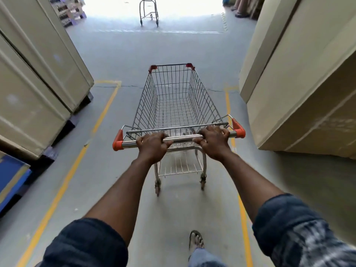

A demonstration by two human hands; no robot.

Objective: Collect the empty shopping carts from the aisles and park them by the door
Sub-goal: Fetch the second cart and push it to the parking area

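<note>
Daylight floods in overexposed beyond the shopping cart (177, 112), washing out the floor (173, 45) there, while a soft shadow lies under it and wide-angle distortion bends the cartons (300, 93) beside it.

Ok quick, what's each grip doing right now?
Left grip: closed around the cart handle.
Right grip: closed around the same handle.
</note>
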